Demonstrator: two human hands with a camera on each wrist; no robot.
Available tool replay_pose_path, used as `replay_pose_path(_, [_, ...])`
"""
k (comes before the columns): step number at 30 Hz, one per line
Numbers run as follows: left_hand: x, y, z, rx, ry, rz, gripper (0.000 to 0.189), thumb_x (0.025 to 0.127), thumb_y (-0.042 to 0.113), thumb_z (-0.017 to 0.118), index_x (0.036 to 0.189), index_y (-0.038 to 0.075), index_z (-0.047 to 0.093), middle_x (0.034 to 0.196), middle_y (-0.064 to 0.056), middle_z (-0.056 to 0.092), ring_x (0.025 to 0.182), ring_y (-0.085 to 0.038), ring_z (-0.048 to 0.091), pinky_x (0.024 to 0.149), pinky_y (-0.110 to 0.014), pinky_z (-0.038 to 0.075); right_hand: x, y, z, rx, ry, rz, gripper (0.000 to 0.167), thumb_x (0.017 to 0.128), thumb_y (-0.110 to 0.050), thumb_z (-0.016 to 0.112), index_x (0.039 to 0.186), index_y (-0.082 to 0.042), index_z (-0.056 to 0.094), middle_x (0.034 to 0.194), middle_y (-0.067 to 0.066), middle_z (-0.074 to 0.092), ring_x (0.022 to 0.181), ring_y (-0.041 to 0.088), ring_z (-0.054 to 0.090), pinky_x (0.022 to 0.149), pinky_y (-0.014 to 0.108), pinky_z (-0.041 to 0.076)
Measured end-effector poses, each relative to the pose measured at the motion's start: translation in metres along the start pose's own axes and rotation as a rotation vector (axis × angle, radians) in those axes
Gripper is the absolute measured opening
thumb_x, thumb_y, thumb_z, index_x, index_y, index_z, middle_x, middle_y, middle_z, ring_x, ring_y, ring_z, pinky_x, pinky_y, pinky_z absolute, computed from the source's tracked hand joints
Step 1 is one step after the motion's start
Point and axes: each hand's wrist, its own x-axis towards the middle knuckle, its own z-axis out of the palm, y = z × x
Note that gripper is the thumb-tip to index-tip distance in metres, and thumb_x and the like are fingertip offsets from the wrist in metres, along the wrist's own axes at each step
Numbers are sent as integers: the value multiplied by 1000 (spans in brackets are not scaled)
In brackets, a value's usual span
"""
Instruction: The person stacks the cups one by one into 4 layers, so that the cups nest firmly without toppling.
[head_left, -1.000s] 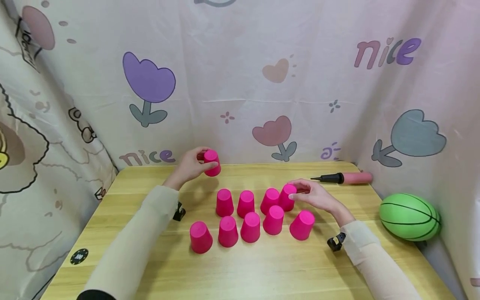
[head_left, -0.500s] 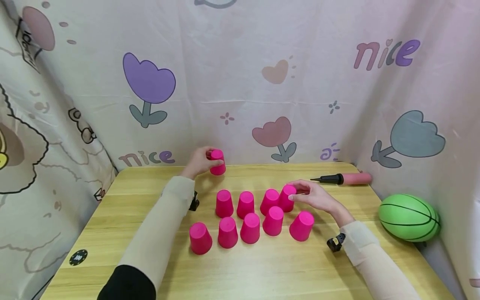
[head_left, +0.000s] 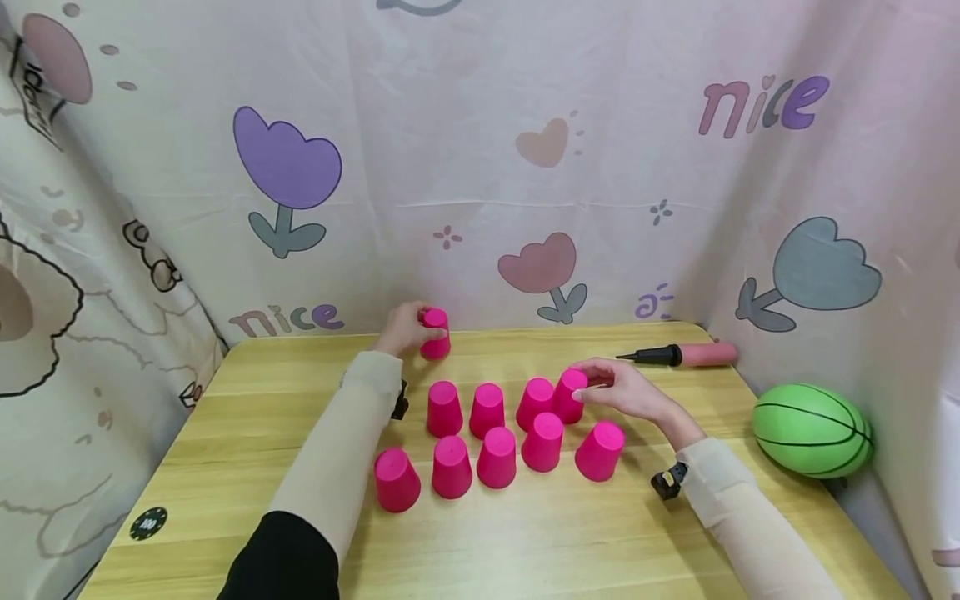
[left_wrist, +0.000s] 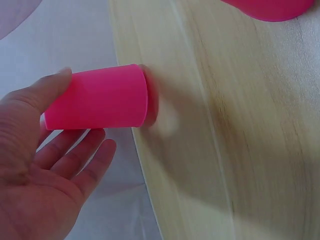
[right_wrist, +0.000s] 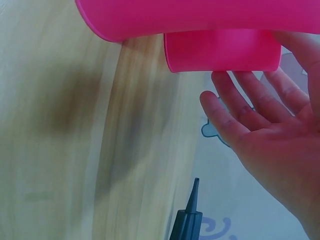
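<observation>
Near the table's back edge, my left hand [head_left: 405,328] grips an upside-down pink plastic cup [head_left: 436,345] between thumb and fingers. The left wrist view shows the thumb on one side of this cup [left_wrist: 100,97] and fingertips along the other, its rim close over the wood. At the right end of the back row, my right hand [head_left: 628,392] holds another upside-down pink cup [head_left: 568,400], thumb on the near side, fingers behind. That cup overlaps its left neighbour [head_left: 536,404] in the head view. Several more pink cups stand upside down in a front row, among them a leftmost cup [head_left: 397,483].
A pink and black hand pump [head_left: 690,355] lies at the back right of the wooden table [head_left: 510,550]. Past the right edge sits a green ball [head_left: 812,431]. A black poker chip [head_left: 148,523] lies at the left. A patterned curtain [head_left: 420,158] hangs behind.
My left hand has carried its cup to the right along the back edge and slightly lower. My right hand stays on its cup, and the other cups keep their places.
</observation>
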Motion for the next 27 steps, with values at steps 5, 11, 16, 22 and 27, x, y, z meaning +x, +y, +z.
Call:
replay_pose_path(5, [3, 0, 4, -19, -9, -5, 56, 95, 15, 79, 145, 1, 56, 140, -22, 62, 128, -39, 59, 110, -49, 55, 0, -1, -1, 0, -2, -10, 53, 95, -24, 79, 142, -7, 62, 130, 13, 71, 121, 29, 67, 102, 37, 56])
replay_pose_path(11, [6, -2, 7, -5, 10, -10, 59, 95, 17, 79, 148, 3, 55, 143, -21, 60, 131, -39, 56, 112, -50, 53, 1, -1, -1, -14, 2, -24, 52, 94, -25, 81, 140, -8, 64, 127, 12, 73, 119, 29, 68, 103, 40, 56])
replay_pose_path(16, [7, -6, 8, -5, 18, -31, 60, 96, 19, 79, 149, 5, 54, 144, -20, 59, 132, -39, 55, 112, -51, 53, 3, 0, -1, -19, -4, -36, 52, 93, -22, 82, 140, -8, 64, 125, 12, 74, 117, 28, 69, 103, 42, 56])
replay_pose_path(22, [4, -5, 4, 20, -1, 3, 71, 96, 21, 79, 156, 5, 46, 149, -23, 57, 135, -40, 56, 114, -51, 52, 3, -2, -1, -27, -9, -33, 52, 93, -22, 82, 140, -8, 64, 124, 11, 74, 116, 28, 69, 101, 40, 57])
replay_pose_path(27, [0, 1, -9, 87, -38, 19, 82, 95, 25, 80, 163, 9, 36, 150, -26, 54, 136, -42, 55, 112, -53, 53, 1, -5, -1, -37, -12, -29, 52, 93, -22, 82, 140, -8, 63, 124, 10, 74, 116, 28, 69, 101, 41, 57])
